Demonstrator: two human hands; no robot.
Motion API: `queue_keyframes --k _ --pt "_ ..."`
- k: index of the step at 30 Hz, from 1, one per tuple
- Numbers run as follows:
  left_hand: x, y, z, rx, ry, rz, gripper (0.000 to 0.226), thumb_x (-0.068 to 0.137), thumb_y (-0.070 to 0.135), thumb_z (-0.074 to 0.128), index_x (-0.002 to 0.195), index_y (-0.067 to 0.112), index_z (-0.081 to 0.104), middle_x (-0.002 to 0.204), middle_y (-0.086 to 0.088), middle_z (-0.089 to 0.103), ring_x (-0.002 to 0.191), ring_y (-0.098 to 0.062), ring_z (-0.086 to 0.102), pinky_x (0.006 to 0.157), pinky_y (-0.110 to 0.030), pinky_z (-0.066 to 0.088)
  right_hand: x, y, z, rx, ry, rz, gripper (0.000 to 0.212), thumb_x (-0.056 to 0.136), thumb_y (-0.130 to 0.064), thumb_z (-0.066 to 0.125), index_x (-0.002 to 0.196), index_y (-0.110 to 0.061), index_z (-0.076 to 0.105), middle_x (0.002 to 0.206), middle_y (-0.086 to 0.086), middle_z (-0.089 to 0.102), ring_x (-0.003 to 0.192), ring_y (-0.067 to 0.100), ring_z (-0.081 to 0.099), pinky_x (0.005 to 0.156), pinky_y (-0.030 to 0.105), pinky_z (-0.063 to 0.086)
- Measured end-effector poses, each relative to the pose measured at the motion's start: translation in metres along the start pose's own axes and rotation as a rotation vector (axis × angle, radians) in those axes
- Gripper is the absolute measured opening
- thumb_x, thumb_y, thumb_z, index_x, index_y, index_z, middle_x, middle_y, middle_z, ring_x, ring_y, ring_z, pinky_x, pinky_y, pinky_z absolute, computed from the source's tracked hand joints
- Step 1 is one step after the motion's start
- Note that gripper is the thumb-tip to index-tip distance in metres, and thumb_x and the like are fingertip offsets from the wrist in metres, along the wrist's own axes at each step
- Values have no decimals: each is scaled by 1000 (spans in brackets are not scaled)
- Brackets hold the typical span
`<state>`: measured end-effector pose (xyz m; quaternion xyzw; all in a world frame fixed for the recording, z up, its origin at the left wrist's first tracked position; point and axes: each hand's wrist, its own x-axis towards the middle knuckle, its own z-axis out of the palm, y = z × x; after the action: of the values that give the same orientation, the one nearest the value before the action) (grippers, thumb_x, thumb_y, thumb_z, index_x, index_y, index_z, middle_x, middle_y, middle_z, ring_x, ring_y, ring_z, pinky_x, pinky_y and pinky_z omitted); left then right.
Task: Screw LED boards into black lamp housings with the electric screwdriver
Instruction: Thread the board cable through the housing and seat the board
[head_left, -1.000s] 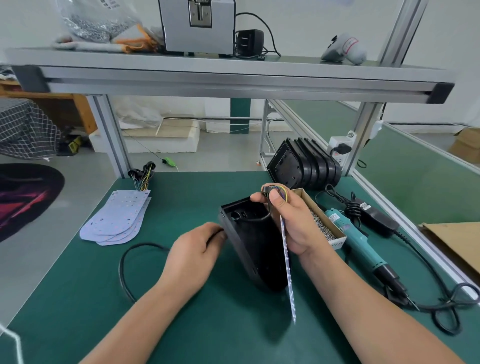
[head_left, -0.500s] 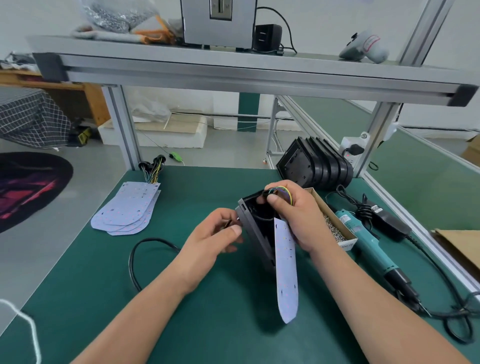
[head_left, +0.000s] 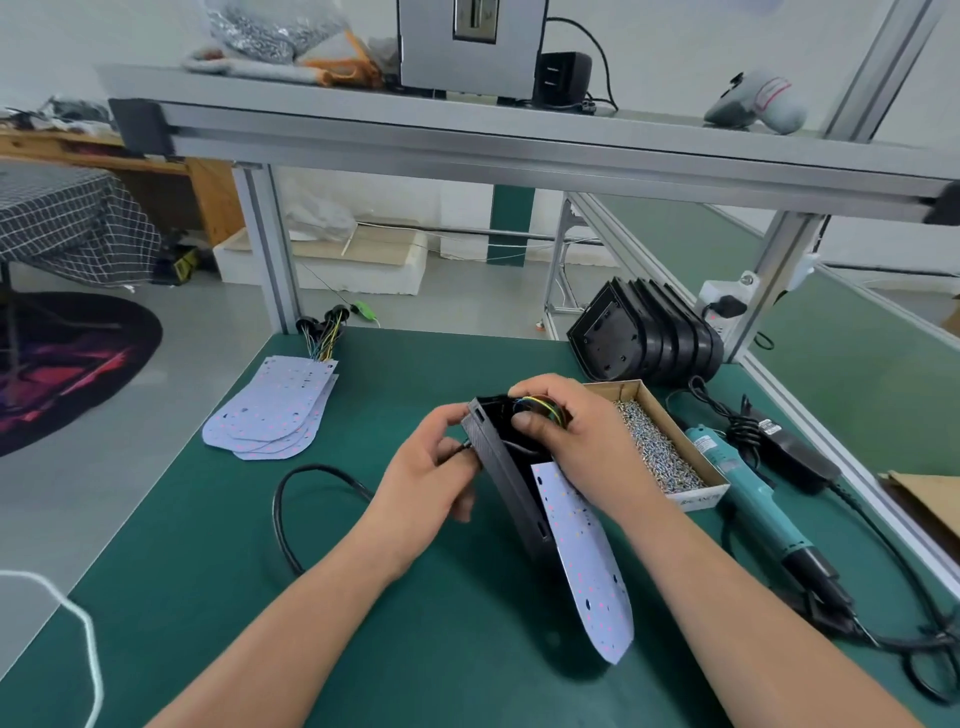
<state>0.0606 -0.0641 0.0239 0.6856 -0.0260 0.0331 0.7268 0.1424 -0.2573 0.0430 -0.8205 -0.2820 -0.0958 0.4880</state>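
Observation:
A black lamp housing (head_left: 506, 478) stands on edge at the middle of the green table. My right hand (head_left: 566, 436) grips its top end together with a loop of coloured wires (head_left: 543, 405). A white LED board (head_left: 587, 566) hangs from that hand, leaning against the housing's open side. My left hand (head_left: 431, 478) pinches the black cable (head_left: 311, 478) where it comes out of the housing's back. The teal electric screwdriver (head_left: 748, 499) lies on the table to the right, untouched.
A cardboard box of screws (head_left: 660, 452) sits just right of my right hand. Several black housings (head_left: 649, 338) are stacked at the back right, several LED boards (head_left: 275, 410) with wires at the back left. Aluminium frame posts and a shelf stand overhead.
The housing has turned so its open side faces right and the LED board's face shows. My left hand has risen from the table to the cable at the housing's back.

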Motion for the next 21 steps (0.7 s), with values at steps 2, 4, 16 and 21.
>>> queue_keyframes --k 2,4,16,21 --pt "0 -1 1 -18 28 5 33 98 5 56 122 25 68 87 -7 72 72 -28 65 71 -35 59 0 -3 0 9 1 -17 28 91 -27 74 109 -48 69 111 -21 73 110 7 67 94 21 48" --pt "1 -6 2 16 69 2 27 100 -4 55 116 13 68 102 -9 79 95 -39 72 88 -47 63 0 -4 0 -6 15 -34 27 91 -28 74 109 -47 69 110 -25 72 109 4 67 92 15 46" --pt "-1 -10 2 156 11 -33 41 89 66 61 93 26 72 62 8 34 55 -13 28 47 -23 26 3 -4 -20 584 302 125 17 96 -13 71 112 -20 72 98 19 74 71 21 64 59 27 48" --pt "5 -17 0 175 47 0 28 98 29 49 100 22 76 67 -11 54 65 -16 46 60 -39 46 4 -6 -24 624 167 142 20 96 -6 66 113 -16 70 104 17 78 74 24 72 66 30 60"
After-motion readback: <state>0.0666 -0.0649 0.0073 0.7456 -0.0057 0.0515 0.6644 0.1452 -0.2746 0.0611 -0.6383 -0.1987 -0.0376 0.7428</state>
